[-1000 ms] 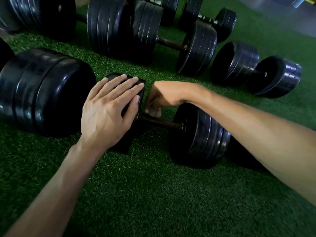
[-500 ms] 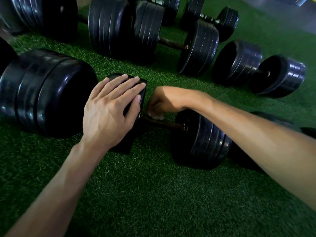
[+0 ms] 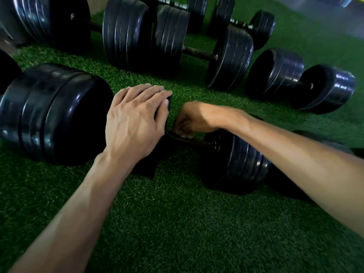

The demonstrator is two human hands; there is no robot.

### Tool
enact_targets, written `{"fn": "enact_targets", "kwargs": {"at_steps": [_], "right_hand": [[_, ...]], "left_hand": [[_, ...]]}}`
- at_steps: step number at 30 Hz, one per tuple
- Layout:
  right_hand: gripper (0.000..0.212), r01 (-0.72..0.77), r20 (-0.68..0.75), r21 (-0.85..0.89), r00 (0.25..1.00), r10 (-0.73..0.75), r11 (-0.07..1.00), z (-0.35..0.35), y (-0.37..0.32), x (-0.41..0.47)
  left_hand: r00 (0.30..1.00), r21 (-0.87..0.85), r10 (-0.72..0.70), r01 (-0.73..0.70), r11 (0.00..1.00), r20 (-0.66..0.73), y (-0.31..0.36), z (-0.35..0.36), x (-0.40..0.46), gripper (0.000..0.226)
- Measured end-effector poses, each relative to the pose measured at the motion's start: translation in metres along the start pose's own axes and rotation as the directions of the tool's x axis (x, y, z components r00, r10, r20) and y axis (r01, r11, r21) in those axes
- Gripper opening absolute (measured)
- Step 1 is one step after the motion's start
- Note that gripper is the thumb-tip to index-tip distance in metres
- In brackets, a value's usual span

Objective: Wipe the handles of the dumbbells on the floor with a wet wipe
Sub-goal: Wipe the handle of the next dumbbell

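Observation:
A black dumbbell point(image 3: 234, 160) lies on the green turf in the middle of the view. My left hand point(image 3: 136, 123) rests flat on top of its left weight, fingers spread, covering most of it. My right hand point(image 3: 194, 120) is closed around the left end of the dark handle point(image 3: 199, 142), close to the left weight. A scrap of white wet wipe point(image 3: 184, 135) shows under its fingers, pressed against the bar. The rest of the wipe is hidden inside the fist.
A big black dumbbell weight point(image 3: 57, 113) lies just left of my left hand. More dumbbells point(image 3: 202, 50) lie in a row behind, one point(image 3: 299, 79) at the right. Green turf point(image 3: 177, 223) covers the floor toward me.
My right hand has slid slightly along the handle while staying near the left weight. My left hand has stayed on the weight. The view has shifted a little.

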State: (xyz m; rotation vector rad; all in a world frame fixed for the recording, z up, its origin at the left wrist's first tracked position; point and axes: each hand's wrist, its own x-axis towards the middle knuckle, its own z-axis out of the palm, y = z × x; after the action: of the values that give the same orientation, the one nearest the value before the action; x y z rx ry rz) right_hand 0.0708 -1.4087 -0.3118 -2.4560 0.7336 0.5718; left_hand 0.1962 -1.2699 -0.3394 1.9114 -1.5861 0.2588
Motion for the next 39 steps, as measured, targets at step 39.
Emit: {"fn": "enact_targets", "kwargs": {"at_steps": [39], "right_hand": [[0.018,-0.202,-0.079,-0.075,0.977,0.196,0.977,-0.039,0.028,0.032]], "left_hand": [[0.978,0.008,0.006,-0.008,1.0,0.207,-0.009,0.041,0.081,0.046]]}}
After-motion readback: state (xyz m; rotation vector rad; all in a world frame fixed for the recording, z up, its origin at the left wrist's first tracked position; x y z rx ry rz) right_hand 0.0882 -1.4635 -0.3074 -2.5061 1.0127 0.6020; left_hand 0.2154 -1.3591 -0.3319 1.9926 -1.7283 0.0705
